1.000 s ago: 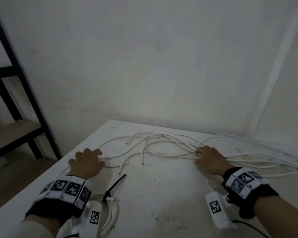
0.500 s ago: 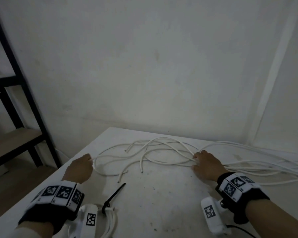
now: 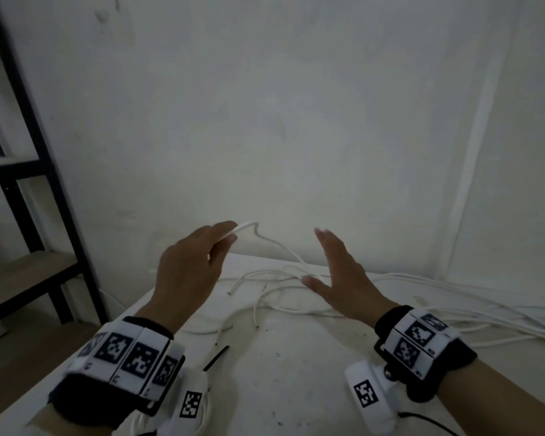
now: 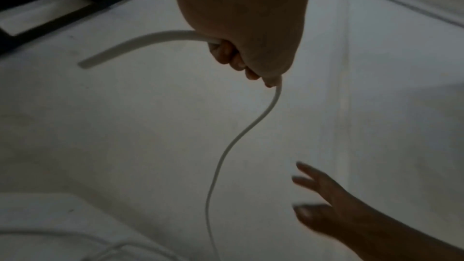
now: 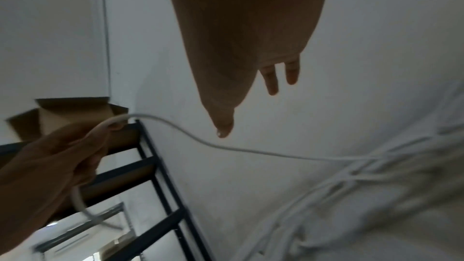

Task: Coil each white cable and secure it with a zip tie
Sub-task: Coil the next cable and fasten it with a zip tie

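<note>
Nearest you, at the near left edge of the white table (image 3: 296,388), a black zip tie (image 3: 216,358) pokes out from beside your left wrist, and just under that wrist there seems to be a cable bundle already cinched, though it is mostly hidden. Keep the spare tie in reach for later.

A little farther, your left hand (image 3: 189,272) is raised above the table, its fingers curled round one white cable (image 4: 241,136) near its free end; a short stub sticks out past the fist. Your right hand (image 3: 340,278) is released, fingers straight and spread, gripping nothing, hovering just to the right of the lifted strand.

To do this step well, I would hold the left grip steady as the anchor, take the hanging strand with the right, and draw even loops back into the left palm. Feed slowly: the strand runs down into the loose tangle (image 3: 283,287) mid-table, where several cables cross, so a quick pull would likely drag neighbours along.

The cable is round, smooth-jacketed and fairly stiff; it holds a gentle S-curve in the air, so loops may spring open unless pinched. The table top is matt, scuffed and speckled.

Farther right, more white cables (image 3: 485,313) trail to the table's edge. Beyond stands a plain pale wall, with a black metal shelf (image 3: 29,171) with wooden boards at far left.
</note>
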Tool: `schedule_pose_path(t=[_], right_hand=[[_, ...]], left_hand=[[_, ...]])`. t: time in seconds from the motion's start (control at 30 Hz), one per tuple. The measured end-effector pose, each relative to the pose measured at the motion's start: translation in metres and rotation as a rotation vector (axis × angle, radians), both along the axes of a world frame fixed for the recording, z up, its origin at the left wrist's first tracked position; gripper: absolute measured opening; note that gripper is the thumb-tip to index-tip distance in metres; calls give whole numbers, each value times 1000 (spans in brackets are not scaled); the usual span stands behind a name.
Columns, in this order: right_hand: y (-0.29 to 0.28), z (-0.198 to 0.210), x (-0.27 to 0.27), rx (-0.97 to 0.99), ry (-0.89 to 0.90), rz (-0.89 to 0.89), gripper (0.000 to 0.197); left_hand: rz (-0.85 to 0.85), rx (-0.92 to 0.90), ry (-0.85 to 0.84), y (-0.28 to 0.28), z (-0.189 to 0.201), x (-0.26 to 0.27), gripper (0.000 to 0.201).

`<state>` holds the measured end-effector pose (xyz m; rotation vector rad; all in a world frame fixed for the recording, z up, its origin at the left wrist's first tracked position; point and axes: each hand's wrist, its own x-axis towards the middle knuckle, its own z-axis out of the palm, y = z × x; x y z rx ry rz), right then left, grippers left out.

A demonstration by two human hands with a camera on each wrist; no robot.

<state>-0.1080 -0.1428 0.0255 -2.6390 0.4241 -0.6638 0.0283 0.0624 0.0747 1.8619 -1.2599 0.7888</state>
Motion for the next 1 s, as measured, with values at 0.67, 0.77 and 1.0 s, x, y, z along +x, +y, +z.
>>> schedule_pose_path(t=[0.67, 0.77, 1.0], right_hand=[[-20, 77, -120, -229, -274, -10, 17], [-31, 72, -140, -225, -230, -78, 16], [-38, 66, -167, -174, -218, -141, 16]], left_hand=[[-168, -111, 91, 6, 23, -73, 36], [-231, -49, 179, -1, 20, -85, 37], [-350, 125, 345, -18, 7, -105, 21]])
